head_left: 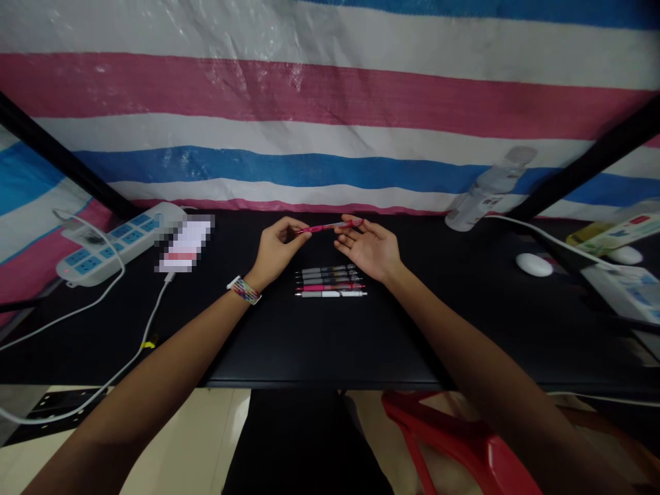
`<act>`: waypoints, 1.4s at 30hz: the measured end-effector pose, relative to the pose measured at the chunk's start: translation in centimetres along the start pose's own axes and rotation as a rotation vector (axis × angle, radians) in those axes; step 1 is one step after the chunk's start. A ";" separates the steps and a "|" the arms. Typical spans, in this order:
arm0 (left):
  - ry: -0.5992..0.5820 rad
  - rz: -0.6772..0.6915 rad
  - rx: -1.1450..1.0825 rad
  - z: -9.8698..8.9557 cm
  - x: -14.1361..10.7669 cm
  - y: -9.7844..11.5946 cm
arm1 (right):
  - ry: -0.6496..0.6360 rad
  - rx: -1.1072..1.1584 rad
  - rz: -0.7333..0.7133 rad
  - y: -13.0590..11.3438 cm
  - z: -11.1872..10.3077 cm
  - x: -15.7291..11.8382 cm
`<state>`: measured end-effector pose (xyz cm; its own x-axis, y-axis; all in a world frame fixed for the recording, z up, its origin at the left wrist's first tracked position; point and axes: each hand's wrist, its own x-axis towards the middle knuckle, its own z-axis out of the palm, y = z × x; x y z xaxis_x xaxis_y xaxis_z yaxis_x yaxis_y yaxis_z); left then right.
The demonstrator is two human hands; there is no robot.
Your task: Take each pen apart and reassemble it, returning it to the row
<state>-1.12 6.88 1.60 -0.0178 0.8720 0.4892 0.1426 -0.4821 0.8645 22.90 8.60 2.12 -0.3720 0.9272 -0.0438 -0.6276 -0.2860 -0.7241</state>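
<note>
A red pen [330,226] is held level above the table by my left hand [278,249], whose thumb and fingers pinch one end. My right hand [372,249] is palm up with its fingers spread, and the pen's other end lies against or just over those fingers. Below my hands, several pens lie side by side in a neat stack of rows. The nearest is a white and grey pen [330,294], with a red pen [327,287] just behind it and grey-black pens [326,273] farther back. A colourful woven band [244,290] circles my left wrist.
The black table [320,344] carries a power strip [121,240] and a blurred phone [185,244] with a white cable at left. At right stand a clear bottle [487,192], a white mouse [534,265] and another power strip [626,292]. A red chair [454,440] is below.
</note>
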 end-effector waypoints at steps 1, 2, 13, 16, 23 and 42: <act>-0.003 -0.002 0.001 0.0 0.0 0.0 | 0.005 -0.005 -0.008 0.0 -0.1 0.1; -0.006 -0.005 0.003 0.0 0.0 0.0 | 0.008 -0.009 -0.015 0.1 -0.1 0.2; -0.024 -0.003 0.017 -0.1 0.0 0.0 | 0.029 -0.004 -0.003 0.0 0.0 0.1; -0.041 -0.015 0.033 0.0 -0.1 0.1 | 0.044 -0.002 -0.015 0.0 0.0 0.2; -0.043 -0.032 0.042 0.0 -0.1 0.0 | 0.049 0.007 -0.006 0.0 0.1 0.0; -0.024 -0.036 0.041 0.0 0.0 0.0 | 0.074 -0.042 -0.014 0.0 0.2 0.1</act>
<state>-1.13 6.83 1.61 0.0004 0.8908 0.4543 0.1826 -0.4468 0.8758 22.70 8.63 2.22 -0.3107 0.9469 -0.0829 -0.6026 -0.2636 -0.7532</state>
